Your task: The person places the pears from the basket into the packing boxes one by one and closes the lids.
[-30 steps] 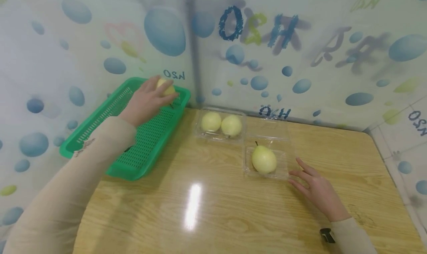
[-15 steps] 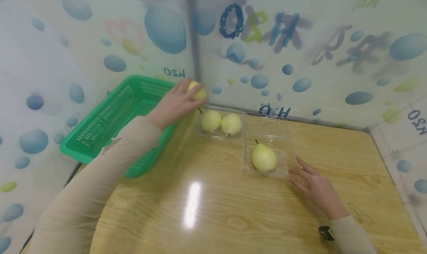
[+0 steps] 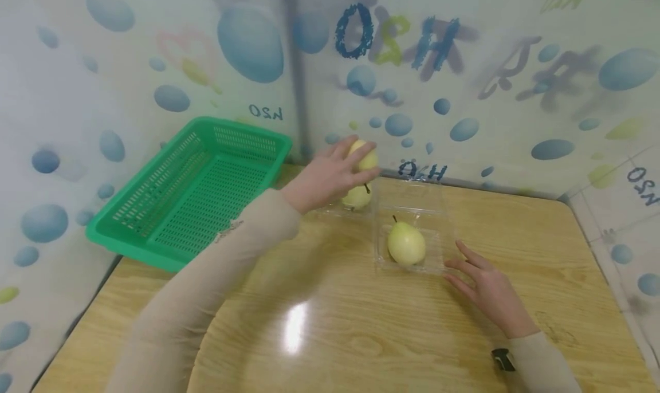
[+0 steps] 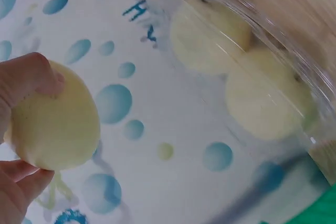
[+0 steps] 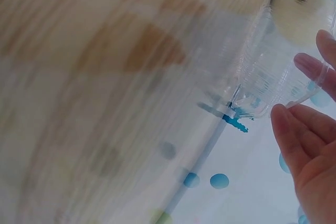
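Observation:
My left hand grips a pale yellow pear between thumb and fingers, above a closed clear plastic box at the table's back. Another pear shows in that box below the hand; the left wrist view shows two pears in it, one being a round pear. To the right, an open clear plastic box holds one pear with its stem up. My right hand pinches that box's right edge; in the right wrist view its thumb and fingers lie on either side of the rim.
A green perforated basket stands on the left, with no fruit visible inside. The wooden table meets a patterned wall behind the boxes. A dark buckle-like piece shows by the right sleeve.
My left hand has carried the pear rightwards from over the green basket to above the closed box, now covering one of its pears. My right hand stays at the open box's edge.

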Demonstrator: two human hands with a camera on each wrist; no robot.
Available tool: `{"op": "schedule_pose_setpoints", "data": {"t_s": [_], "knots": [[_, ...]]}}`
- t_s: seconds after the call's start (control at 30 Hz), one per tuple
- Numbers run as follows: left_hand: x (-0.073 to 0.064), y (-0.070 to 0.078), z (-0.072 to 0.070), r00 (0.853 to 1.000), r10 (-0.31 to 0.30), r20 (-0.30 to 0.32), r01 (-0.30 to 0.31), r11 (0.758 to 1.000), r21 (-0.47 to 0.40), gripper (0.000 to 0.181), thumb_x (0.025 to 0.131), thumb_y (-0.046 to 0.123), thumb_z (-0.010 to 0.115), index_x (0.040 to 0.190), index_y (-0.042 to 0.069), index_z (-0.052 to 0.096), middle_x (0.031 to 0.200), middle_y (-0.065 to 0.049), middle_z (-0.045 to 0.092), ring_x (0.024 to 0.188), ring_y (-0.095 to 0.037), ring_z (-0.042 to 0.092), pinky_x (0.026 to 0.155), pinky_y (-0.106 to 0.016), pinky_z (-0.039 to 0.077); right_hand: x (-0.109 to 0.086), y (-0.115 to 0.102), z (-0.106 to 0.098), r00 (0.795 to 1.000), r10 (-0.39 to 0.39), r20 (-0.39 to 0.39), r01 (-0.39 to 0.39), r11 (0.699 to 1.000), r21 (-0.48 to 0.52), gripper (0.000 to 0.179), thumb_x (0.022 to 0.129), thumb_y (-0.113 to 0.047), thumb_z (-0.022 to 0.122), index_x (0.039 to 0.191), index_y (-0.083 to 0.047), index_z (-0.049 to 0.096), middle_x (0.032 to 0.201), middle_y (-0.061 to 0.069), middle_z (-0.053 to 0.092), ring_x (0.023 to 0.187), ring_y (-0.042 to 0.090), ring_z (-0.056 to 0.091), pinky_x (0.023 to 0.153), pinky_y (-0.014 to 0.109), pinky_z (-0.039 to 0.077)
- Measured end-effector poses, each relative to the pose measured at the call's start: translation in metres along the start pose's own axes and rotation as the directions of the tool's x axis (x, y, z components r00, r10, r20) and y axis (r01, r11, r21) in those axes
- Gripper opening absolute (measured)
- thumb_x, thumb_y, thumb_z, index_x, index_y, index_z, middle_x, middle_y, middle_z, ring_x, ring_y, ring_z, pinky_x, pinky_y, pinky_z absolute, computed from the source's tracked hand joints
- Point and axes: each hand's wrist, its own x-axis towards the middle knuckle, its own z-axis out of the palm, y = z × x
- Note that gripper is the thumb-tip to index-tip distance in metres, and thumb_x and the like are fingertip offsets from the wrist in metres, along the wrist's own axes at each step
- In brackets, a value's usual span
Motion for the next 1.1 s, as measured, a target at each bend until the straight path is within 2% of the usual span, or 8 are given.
{"op": "schedule_pose_setpoints", "data": {"t_s": [0.13,0.3,0.53,0.67,0.77,0.9,1.0,1.1], "knots": [[0.018,0.013,0.005,0.995,0.077,0.059,-0.078,0.997,0.023,0.064,0.084,0.004,0.07,0.142,0.022,0.048,0.151,-0.019,0.031,0.135,-0.046,0.029,0.106,-0.051,0.036,0.001,0.0,0.0,1.0,-0.006,-0.008,0.006,1.0,0.006,0.035,0.066,-0.005,0.084,0.1,-0.004,0.073,0.131,0.03,0.052,0.09,0.042,0.066,0.064,0.047,0.056],[0.039,0.032,0.015,0.975,0.176,0.134,-0.179,0.984,0.009,0.056,0.088,0.008,0.067,0.139,0.027,0.052,0.15,-0.015,0.034,0.133,-0.044,0.034,0.107,-0.048,0.035,0.002,0.0,0.001,1.0,-0.01,-0.008,0.01,1.0,0.012,0.036,0.066,-0.005,0.085,0.1,-0.004,0.073,0.131,0.03,0.052,0.091,0.041,0.065,0.066,0.047,0.057],[0.068,0.061,0.02,0.942,0.219,0.253,-0.215,0.976,-0.045,0.053,0.096,0.004,0.055,0.141,0.032,0.049,0.152,-0.011,0.032,0.135,-0.041,0.033,0.107,-0.046,0.036,0.002,0.0,-0.001,1.0,-0.006,-0.013,0.006,1.0,0.014,0.036,0.066,-0.003,0.084,0.1,-0.003,0.073,0.132,0.031,0.051,0.091,0.042,0.065,0.066,0.048,0.056],[0.086,0.081,0.025,0.913,0.262,0.313,-0.272,0.962,-0.014,0.054,0.096,0.009,0.057,0.143,0.033,0.045,0.154,-0.008,0.03,0.135,-0.037,0.033,0.107,-0.042,0.037,0.002,0.0,-0.002,1.0,-0.013,-0.02,0.013,1.0,0.015,0.036,0.066,-0.003,0.084,0.1,-0.003,0.073,0.131,0.031,0.052,0.093,0.043,0.064,0.066,0.048,0.056],[0.097,0.097,0.031,0.876,0.294,0.383,-0.315,0.949,-0.007,0.057,0.097,0.013,0.058,0.147,0.034,0.039,0.156,-0.006,0.025,0.138,-0.035,0.029,0.11,-0.041,0.032,0.001,0.001,-0.002,0.999,-0.023,-0.022,0.024,1.0,0.017,0.036,0.067,-0.004,0.083,0.101,-0.003,0.073,0.131,0.03,0.052,0.096,0.044,0.063,0.068,0.048,0.056],[0.109,0.118,0.038,0.839,0.319,0.441,-0.359,0.933,0.007,0.059,0.099,0.016,0.054,0.152,0.026,0.029,0.157,-0.002,0.024,0.141,-0.031,0.024,0.114,-0.039,0.025,0.0,0.002,-0.002,0.999,-0.042,-0.029,0.042,0.999,0.019,0.024,0.082,-0.018,0.077,0.101,-0.004,0.073,0.131,0.029,0.052,0.093,0.043,0.064,0.064,0.046,0.057],[0.115,0.13,0.044,0.841,0.336,0.423,-0.382,0.924,0.025,0.054,0.101,0.015,0.05,0.15,0.021,0.03,0.154,0.002,0.029,0.139,-0.028,0.027,0.114,-0.037,0.025,-0.001,0.003,-0.001,0.998,-0.057,-0.037,0.057,0.998,0.012,0.031,0.094,-0.035,0.063,0.098,-0.006,0.072,0.126,0.027,0.057,0.087,0.039,0.066,0.057,0.042,0.056],[0.117,0.139,0.05,0.854,0.339,0.395,-0.384,0.923,0.038,0.042,0.104,0.016,0.041,0.146,0.019,0.035,0.148,0.005,0.037,0.135,-0.026,0.034,0.112,-0.036,0.03,-0.001,0.003,0.0,0.998,-0.061,-0.035,0.061,0.998,0.007,0.038,0.097,-0.04,0.056,0.097,-0.006,0.072,0.119,0.023,0.061,0.081,0.033,0.066,0.053,0.037,0.054]]}}
